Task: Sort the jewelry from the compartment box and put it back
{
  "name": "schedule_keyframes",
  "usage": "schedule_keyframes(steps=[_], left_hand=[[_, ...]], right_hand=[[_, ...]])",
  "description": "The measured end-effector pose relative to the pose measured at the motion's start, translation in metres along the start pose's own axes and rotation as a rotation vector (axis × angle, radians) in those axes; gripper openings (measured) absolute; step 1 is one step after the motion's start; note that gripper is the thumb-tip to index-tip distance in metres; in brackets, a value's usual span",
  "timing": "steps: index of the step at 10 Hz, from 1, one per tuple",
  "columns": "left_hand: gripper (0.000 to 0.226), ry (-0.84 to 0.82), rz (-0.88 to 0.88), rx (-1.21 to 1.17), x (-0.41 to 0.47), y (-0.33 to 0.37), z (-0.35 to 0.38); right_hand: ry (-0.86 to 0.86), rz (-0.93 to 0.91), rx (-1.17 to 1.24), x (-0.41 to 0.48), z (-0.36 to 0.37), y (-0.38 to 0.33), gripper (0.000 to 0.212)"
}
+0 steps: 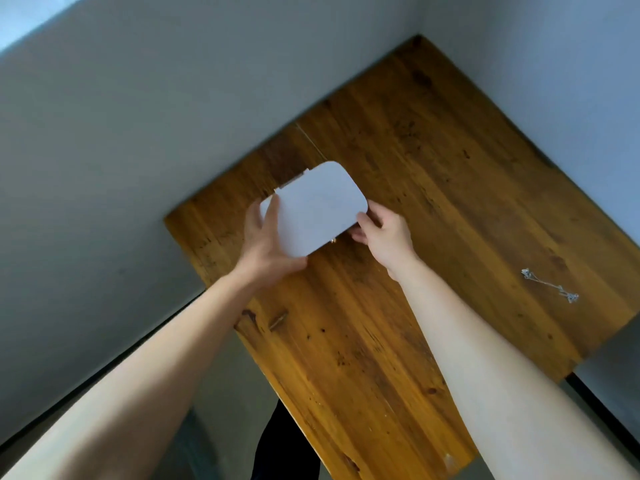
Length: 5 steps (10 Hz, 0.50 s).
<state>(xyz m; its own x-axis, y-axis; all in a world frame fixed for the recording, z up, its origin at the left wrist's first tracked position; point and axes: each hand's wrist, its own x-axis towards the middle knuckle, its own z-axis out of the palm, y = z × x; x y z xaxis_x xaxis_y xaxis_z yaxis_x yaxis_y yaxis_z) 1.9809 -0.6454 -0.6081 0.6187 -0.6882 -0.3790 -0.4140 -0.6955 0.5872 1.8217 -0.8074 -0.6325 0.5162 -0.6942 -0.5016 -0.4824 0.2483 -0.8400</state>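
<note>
The white compartment box (317,207), smooth with rounded corners, is lid-closed over the far-left part of the wooden table (433,188); contents are not visible. The left hand (265,242) grips its left end, fingers curled around the edge. The right hand (384,233) pinches its right edge. A thin silver chain (550,285) lies well apart, right.

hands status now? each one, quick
Left hand: closed on the left end of the white box.
Right hand: closed on the box's right edge.
</note>
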Motion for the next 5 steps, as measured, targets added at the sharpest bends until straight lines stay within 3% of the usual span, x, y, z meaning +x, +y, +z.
schedule_keyframes(steps=[3,5], left_hand=[[0.088,0.083,0.030,0.151,0.054,-0.012,-0.044],[0.088,0.052,0.008,0.354,0.048,-0.012,-0.042]], right_hand=[[-0.050,-0.031,-0.188,0.071,0.053,-0.057,0.059],[-0.099,-0.060,-0.319,0.052,0.026,-0.070,0.055]])
